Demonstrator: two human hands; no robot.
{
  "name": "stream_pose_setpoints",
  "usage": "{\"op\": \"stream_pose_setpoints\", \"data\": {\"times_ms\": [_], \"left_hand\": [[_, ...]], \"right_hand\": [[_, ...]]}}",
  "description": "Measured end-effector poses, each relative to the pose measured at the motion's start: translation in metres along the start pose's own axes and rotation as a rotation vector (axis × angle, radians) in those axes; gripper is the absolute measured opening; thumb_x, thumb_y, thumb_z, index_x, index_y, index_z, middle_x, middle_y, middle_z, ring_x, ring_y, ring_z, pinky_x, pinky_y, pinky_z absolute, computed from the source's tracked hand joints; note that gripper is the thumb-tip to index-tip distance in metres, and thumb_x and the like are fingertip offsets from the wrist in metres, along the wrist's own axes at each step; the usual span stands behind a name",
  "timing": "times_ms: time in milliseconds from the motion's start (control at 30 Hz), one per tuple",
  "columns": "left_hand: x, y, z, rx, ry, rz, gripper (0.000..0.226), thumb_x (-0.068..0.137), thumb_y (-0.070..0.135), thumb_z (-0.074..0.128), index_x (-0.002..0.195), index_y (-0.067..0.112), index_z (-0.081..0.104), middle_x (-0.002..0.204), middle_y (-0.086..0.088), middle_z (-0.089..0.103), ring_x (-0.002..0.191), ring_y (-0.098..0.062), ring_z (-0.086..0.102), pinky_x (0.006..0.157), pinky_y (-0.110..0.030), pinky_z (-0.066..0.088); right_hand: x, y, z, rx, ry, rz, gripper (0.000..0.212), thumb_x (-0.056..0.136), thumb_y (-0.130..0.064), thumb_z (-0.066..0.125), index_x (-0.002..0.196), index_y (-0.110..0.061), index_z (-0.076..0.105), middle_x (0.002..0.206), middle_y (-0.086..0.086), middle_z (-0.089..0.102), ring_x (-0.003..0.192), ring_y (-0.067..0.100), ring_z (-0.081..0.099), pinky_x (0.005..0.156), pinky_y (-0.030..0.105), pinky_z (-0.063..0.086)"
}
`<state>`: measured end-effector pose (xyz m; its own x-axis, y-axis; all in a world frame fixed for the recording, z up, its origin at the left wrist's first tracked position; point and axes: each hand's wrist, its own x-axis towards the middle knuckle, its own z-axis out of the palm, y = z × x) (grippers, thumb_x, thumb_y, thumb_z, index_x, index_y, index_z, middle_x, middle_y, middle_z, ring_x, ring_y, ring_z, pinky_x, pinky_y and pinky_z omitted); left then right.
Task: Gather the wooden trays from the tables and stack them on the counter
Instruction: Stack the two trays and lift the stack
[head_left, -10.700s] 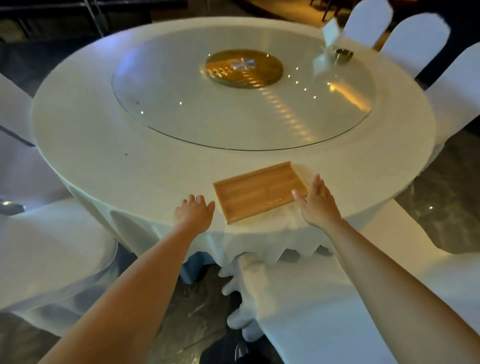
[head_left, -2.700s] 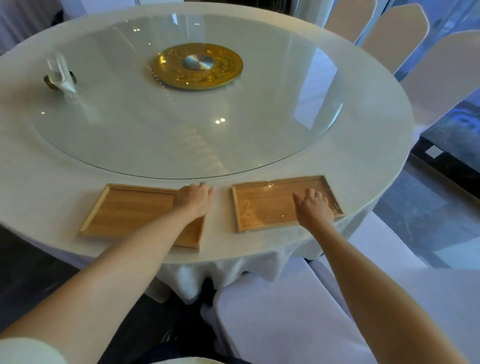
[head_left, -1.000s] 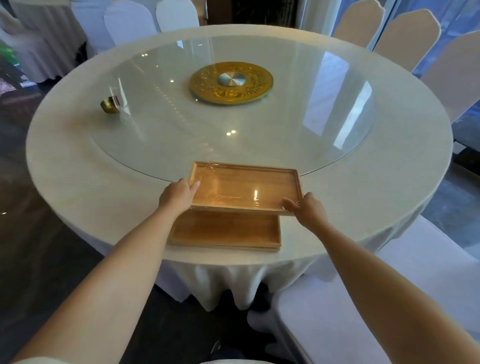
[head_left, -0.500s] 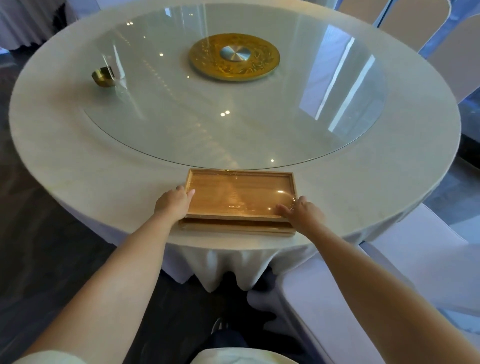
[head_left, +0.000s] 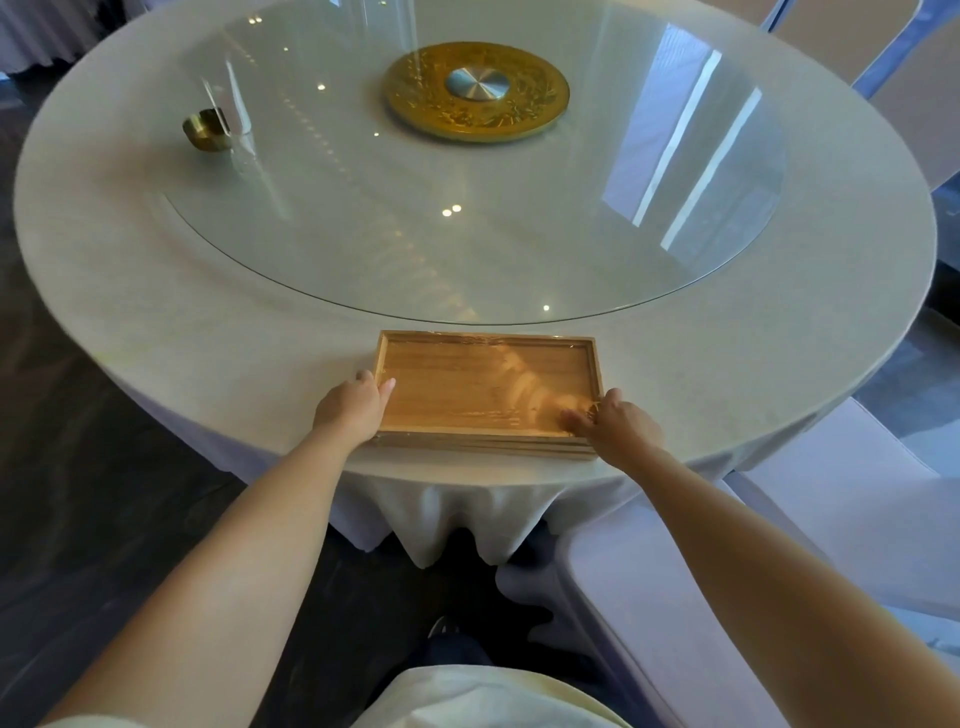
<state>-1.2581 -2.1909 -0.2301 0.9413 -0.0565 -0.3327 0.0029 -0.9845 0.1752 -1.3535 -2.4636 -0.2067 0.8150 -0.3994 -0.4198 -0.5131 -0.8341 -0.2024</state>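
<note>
- Wooden trays (head_left: 488, 387) sit as a stack on the near edge of the round surface (head_left: 218, 358), just in front of the glass turntable (head_left: 467, 218); the top tray sits squarely on the ones below, whose edges show as thin layers along the near side.
- How many trays lie under the top one cannot be told from this angle.
- The left hand (head_left: 350, 410) is at the stack's left end, its thumb hooked over the rim of the top tray and the other fingers curled down along the outer side, so it is gripping that end.
- The right hand (head_left: 615, 428) is at the stack's near right corner, its fingers (head_left: 574, 418) resting inside the top tray and the thumb up by the right rim; it looks closed on the corner, though motion blur softens the detail.
- Both bare forearms reach in from the bottom of the view toward the stack.
- A gold disc (head_left: 475, 93) with a silver hub sits at the middle of the turntable, well beyond the stack.
- A small brass bowl (head_left: 207, 130) stands on the turntable's far left part, with a clear upright stand just beside it.
- A white cloth (head_left: 457, 514) hangs in folds below the stack.
- A white-covered chair (head_left: 779, 561) stands to the right of the stack, below the level of the surface.
</note>
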Motion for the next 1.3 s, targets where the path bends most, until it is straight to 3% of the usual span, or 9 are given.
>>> {"op": "stream_pose_setpoints", "data": {"times_ms": [133,400,600,700,867,1000,1100,1200,1300], "left_hand": [[0.004,-0.003,-0.001,-0.070,-0.049,-0.026,0.053,0.100,0.042,0.021,0.120,0.000,0.046,0.115,-0.022,0.061,0.104,-0.038,0.059,0.084,-0.041,0.048],[0.013,-0.001,-0.006,-0.371,-0.208,-0.109,0.068,0.098,0.050,0.026,0.138,-0.002,0.043,0.142,-0.021,0.046,0.132,-0.035,0.042,0.108,-0.039,0.034],[0.020,-0.002,-0.001,-0.427,-0.168,-0.105,0.064,0.097,0.048,0.033,0.124,-0.007,0.054,0.122,-0.023,0.058,0.115,-0.035,0.054,0.095,-0.039,0.042],[0.025,-0.007,0.004,-0.385,-0.149,-0.077,0.058,0.096,0.049,0.031,0.092,-0.001,0.059,0.090,-0.015,0.057,0.086,-0.029,0.054,0.077,-0.033,0.040],[0.027,-0.005,0.003,-0.273,-0.098,-0.034,0.056,0.097,0.048,0.027,0.058,0.011,0.042,0.064,-0.004,0.048,0.076,-0.027,0.051,0.070,-0.032,0.037],[0.025,0.008,-0.011,-0.211,-0.062,0.011,0.056,0.098,0.047,0.028,0.056,0.012,0.038,0.061,-0.002,0.043,0.078,-0.027,0.048,0.071,-0.031,0.035],[0.021,0.026,-0.022,-0.220,-0.051,0.062,0.056,0.098,0.046,0.029,0.055,0.011,0.037,0.062,-0.004,0.045,0.077,-0.027,0.049,0.069,-0.032,0.034],[0.012,0.052,-0.033,-0.240,-0.064,0.129,0.058,0.098,0.045,0.031,0.057,0.006,0.043,0.064,-0.008,0.049,0.079,-0.031,0.051,0.069,-0.034,0.036],[0.001,0.088,-0.042,-0.239,-0.100,0.217,0.062,0.097,0.047,0.034,0.083,-0.006,0.061,0.094,-0.024,0.064,0.099,-0.039,0.059,0.082,-0.040,0.044]], "right_hand": [[0.002,0.003,0.000,0.089,-0.035,0.015,0.068,0.086,-0.061,0.040,0.119,-0.001,0.042,0.114,0.019,0.064,0.103,0.034,0.061,0.070,0.035,0.040],[0.012,0.001,0.004,0.514,-0.101,0.088,0.060,0.092,-0.050,0.039,0.116,0.004,0.054,0.113,0.021,0.061,0.090,0.024,0.052,0.081,0.037,0.044],[0.017,-0.003,0.010,0.738,-0.094,0.177,0.056,0.092,-0.044,0.045,0.118,0.005,0.057,0.111,0.019,0.062,0.104,0.033,0.058,0.100,0.042,0.045],[0.017,-0.004,0.014,0.799,-0.084,0.195,0.054,0.092,-0.043,0.045,0.118,0.002,0.058,0.120,0.022,0.062,0.113,0.034,0.057,0.101,0.042,0.046],[0.016,-0.002,0.016,0.854,-0.077,0.224,0.053,0.094,-0.040,0.044,0.122,0.004,0.055,0.109,0.017,0.060,0.099,0.027,0.056,0.096,0.038,0.046],[0.002,0.001,0.016,0.911,-0.053,0.253,0.047,0.096,-0.036,0.042,0.120,0.003,0.055,0.101,0.012,0.053,0.093,0.023,0.051,0.081,0.030,0.041],[-0.011,0.010,0.013,0.963,0.006,0.269,0.041,0.096,-0.036,0.042,0.117,-0.003,0.056,0.100,0.010,0.052,0.093,0.021,0.049,0.088,0.034,0.042],[-0.028,0.029,0.003,0.999,0.089,0.296,0.030,0.094,-0.039,0.043,0.100,-0.011,0.053,0.096,0.008,0.053,0.091,0.021,0.049,0.081,0.030,0.039],[-0.053,0.056,-0.012,1.029,0.177,0.339,0.030,0.095,-0.036,0.044,0.104,-0.010,0.055,0.095,0.008,0.053,0.091,0.020,0.049,0.079,0.028,0.036]]}}
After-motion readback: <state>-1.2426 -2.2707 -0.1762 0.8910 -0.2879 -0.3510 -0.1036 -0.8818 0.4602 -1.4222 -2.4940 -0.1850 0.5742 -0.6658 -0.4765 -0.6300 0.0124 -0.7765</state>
